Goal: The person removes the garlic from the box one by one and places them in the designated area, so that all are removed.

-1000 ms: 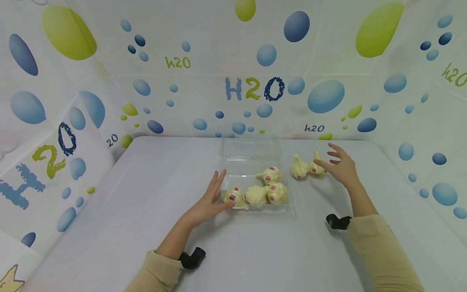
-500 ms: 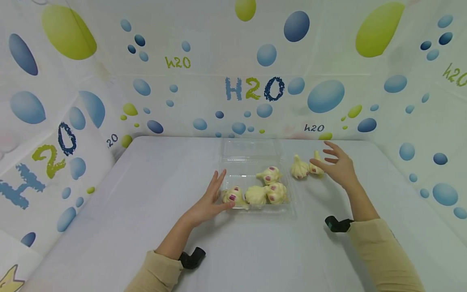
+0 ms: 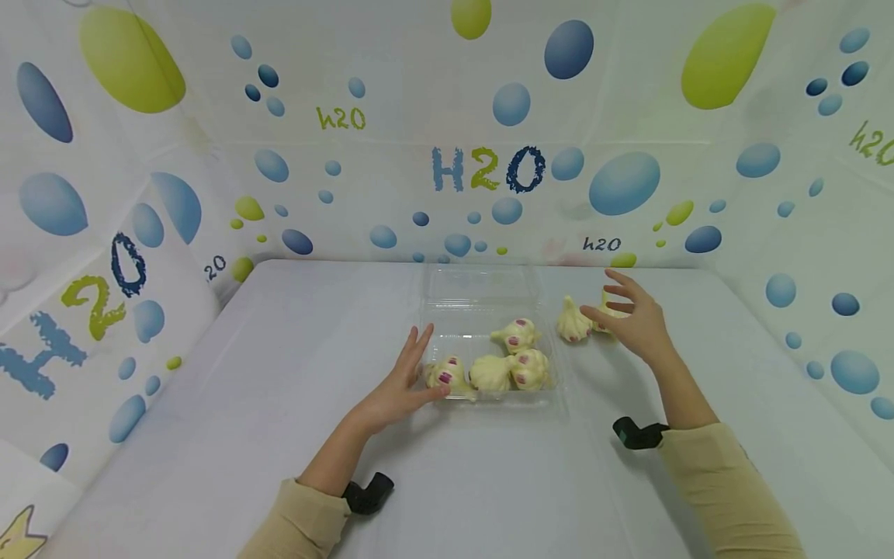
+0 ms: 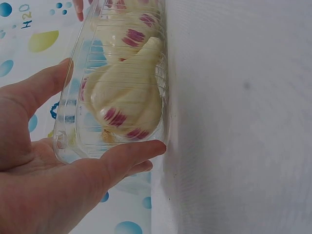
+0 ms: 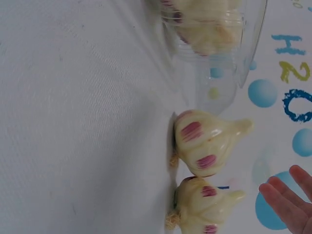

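Note:
Several garlic bulbs (image 3: 490,373) lie in a clear plastic container (image 3: 454,347) whose lid stands folded back behind it. The left hand (image 3: 395,394) rests with spread fingers on the container's left front corner; in the left wrist view, its fingers and thumb lie along the wall beside a bulb (image 4: 126,92). Two more bulbs, one nearer the container (image 3: 573,321) and one beyond it (image 5: 207,204), sit to the container's right. The right hand (image 3: 637,322) hovers over them with parted, slightly bent fingers and nothing in its grasp, partly hiding the farther bulb in the head view.
A white cloth (image 3: 244,388) covers the table, and a patterned sheet (image 3: 391,194) hangs behind it and at the sides. A black wrist device (image 3: 369,494) sits at the left wrist and another (image 3: 639,433) at the right.
The right hand has moved a little to the left, from the farther loose bulb toward the nearer one. The left hand, container and bulbs have stayed where they were.

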Action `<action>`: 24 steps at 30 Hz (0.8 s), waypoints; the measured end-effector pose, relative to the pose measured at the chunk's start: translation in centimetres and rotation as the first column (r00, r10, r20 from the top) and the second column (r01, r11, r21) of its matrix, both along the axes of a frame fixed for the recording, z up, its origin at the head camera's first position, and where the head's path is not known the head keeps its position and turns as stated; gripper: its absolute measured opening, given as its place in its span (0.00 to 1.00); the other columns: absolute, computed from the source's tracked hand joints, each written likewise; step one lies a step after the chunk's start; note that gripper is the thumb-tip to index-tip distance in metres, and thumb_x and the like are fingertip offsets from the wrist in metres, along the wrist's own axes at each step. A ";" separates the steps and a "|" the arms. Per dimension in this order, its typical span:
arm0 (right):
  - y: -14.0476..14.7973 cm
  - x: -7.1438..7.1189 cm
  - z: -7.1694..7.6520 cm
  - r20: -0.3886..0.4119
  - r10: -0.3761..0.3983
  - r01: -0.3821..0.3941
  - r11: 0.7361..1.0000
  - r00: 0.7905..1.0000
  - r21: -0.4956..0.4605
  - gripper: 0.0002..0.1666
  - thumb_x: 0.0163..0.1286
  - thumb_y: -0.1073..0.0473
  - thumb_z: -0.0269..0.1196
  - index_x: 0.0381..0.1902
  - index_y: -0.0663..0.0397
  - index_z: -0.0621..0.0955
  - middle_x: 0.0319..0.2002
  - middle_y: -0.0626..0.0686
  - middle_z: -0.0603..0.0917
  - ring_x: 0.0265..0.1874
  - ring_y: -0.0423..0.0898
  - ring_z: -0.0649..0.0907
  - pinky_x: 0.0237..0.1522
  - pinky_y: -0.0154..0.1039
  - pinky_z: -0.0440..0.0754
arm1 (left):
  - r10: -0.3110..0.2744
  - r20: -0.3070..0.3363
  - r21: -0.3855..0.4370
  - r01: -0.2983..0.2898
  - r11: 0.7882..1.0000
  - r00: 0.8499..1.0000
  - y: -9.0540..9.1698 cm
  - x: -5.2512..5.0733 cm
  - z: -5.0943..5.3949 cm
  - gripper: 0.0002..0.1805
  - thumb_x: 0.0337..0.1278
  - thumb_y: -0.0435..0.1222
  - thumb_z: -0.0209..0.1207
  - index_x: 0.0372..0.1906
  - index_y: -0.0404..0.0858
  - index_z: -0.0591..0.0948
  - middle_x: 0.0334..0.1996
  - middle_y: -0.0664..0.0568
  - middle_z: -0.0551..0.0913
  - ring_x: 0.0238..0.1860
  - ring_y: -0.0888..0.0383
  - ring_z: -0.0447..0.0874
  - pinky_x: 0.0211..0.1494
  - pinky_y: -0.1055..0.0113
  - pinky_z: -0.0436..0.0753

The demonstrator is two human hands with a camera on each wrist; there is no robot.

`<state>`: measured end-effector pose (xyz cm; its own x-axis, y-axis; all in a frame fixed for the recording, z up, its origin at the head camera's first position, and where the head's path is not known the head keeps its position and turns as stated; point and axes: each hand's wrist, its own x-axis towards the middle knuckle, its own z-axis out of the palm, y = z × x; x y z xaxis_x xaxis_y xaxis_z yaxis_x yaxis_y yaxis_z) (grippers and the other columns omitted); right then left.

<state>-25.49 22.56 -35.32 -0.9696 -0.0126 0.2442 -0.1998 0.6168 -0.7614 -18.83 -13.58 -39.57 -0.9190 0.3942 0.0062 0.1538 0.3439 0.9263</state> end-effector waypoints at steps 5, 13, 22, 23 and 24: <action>-0.5 0.2 0.0 -0.021 0.030 -0.030 1.000 0.999 -0.008 0.46 0.57 0.43 0.65 0.69 0.49 0.59 0.59 0.67 0.68 0.53 0.66 0.72 0.44 0.57 0.76 | 0.005 0.009 0.000 -0.005 1.000 1.000 0.0 -0.1 -0.1 0.50 0.54 0.38 0.62 0.72 0.58 0.40 0.70 0.49 0.25 0.70 0.41 0.37 0.67 0.48 0.49; -1.6 0.6 0.3 -0.012 0.058 -0.058 0.998 0.998 -0.036 0.45 0.56 0.44 0.66 0.68 0.48 0.61 0.59 0.66 0.69 0.53 0.64 0.73 0.42 0.55 0.78 | 0.004 0.011 0.003 -0.004 1.000 1.000 0.0 -0.1 0.0 0.50 0.54 0.38 0.62 0.72 0.58 0.40 0.70 0.49 0.24 0.70 0.42 0.34 0.67 0.48 0.48; -2.8 0.7 0.1 0.003 0.092 -0.092 0.995 0.996 -0.044 0.45 0.56 0.46 0.67 0.68 0.46 0.62 0.60 0.63 0.69 0.54 0.62 0.73 0.43 0.56 0.78 | 0.011 0.012 0.001 -0.011 1.000 1.000 0.1 -0.1 -0.1 0.50 0.53 0.38 0.62 0.72 0.55 0.41 0.70 0.49 0.25 0.70 0.42 0.35 0.67 0.47 0.49; -2.9 0.7 0.0 0.005 0.094 -0.093 0.995 0.996 -0.044 0.45 0.55 0.45 0.67 0.68 0.46 0.62 0.60 0.62 0.69 0.54 0.62 0.73 0.42 0.56 0.78 | 0.012 0.013 -0.001 -0.012 1.000 1.000 0.1 -0.1 -0.1 0.50 0.53 0.38 0.62 0.72 0.55 0.41 0.70 0.49 0.25 0.70 0.42 0.35 0.67 0.47 0.49; -3.0 0.7 0.0 0.008 0.094 -0.094 0.995 0.995 -0.045 0.45 0.55 0.45 0.67 0.68 0.46 0.62 0.60 0.62 0.69 0.54 0.62 0.73 0.42 0.56 0.78 | 0.013 0.013 -0.001 -0.013 1.000 1.000 0.1 -0.1 -0.1 0.51 0.53 0.38 0.62 0.72 0.55 0.40 0.70 0.49 0.25 0.70 0.42 0.35 0.67 0.47 0.49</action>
